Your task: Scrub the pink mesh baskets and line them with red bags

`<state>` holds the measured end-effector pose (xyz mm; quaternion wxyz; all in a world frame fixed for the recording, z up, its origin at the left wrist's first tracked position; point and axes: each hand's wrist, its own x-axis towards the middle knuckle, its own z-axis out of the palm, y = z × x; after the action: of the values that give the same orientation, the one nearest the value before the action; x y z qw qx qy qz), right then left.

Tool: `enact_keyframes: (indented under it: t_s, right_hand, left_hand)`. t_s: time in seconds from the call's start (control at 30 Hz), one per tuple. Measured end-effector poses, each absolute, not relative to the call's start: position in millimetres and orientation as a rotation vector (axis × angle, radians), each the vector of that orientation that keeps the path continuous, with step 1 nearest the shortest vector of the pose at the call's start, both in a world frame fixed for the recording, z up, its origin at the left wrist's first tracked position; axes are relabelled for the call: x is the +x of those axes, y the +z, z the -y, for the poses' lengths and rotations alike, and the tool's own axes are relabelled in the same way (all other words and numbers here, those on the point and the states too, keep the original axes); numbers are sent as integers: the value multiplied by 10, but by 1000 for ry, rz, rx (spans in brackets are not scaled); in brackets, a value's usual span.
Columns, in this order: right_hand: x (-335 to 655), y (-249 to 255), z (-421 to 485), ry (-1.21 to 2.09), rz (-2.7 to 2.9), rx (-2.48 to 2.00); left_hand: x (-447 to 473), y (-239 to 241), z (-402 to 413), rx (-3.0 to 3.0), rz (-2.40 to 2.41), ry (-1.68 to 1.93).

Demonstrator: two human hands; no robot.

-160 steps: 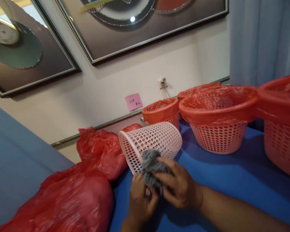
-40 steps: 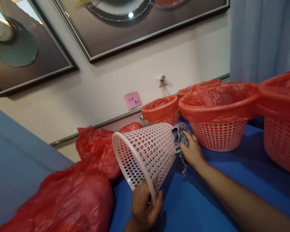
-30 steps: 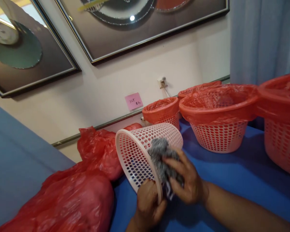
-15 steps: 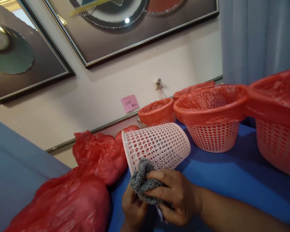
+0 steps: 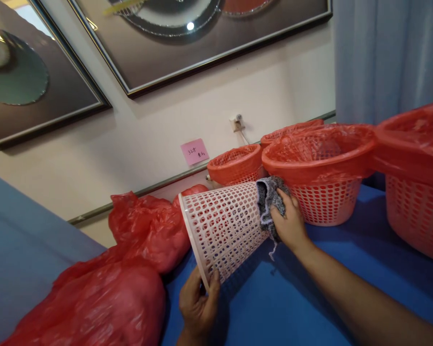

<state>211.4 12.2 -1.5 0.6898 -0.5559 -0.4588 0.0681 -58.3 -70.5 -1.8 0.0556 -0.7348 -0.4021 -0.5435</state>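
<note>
A white perforated plastic wastebasket [image 5: 223, 221] lies tilted on its side, its rim toward the left and its base toward the right. My left hand [image 5: 200, 298] pinches the lower part of the rim between thumb and fingers. Bunched in my right hand [image 5: 290, 221] is a grey cloth [image 5: 270, 202] with a pale edge and a loose thread. The cloth presses against the base end of the wastebasket and hides it.
Several baskets lined with red bags stand to the right, among them a near one [image 5: 317, 192]. Filled red plastic bags [image 5: 130, 288] lie on the left. Beneath is a blue tabletop [image 5: 270, 298]. A pink note [image 5: 195, 152] sticks to the wall behind.
My right hand has moved the cloth from the rim, up and right, to the base end. The wastebasket has tilted a little, and my left hand's grip on the rim now shows.
</note>
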Motion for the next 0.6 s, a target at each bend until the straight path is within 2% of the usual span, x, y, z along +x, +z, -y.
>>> enact_keyframes:
  t_s: [0.13, 0.23, 0.33, 0.47, 0.6]
  right_hand:
    - [1817, 13, 296, 108, 1387, -967]
    - [1614, 81, 670, 42, 1715, -541]
    - [1560, 122, 791, 9, 1796, -306]
    - [1732, 40, 438, -47, 1623, -750]
    - [1964, -96, -40, 114, 1270, -1250]
  left_hand:
    - [-562, -23, 707, -2280, 1197, -1637]
    - [-522, 27, 716, -2414, 1103, -1561]
    - [-496, 66, 723, -2428, 1034, -1541]
    - [-481, 52, 719, -2431, 1111, -1454]
    - [-462, 42, 712, -2463, 1123, -1377]
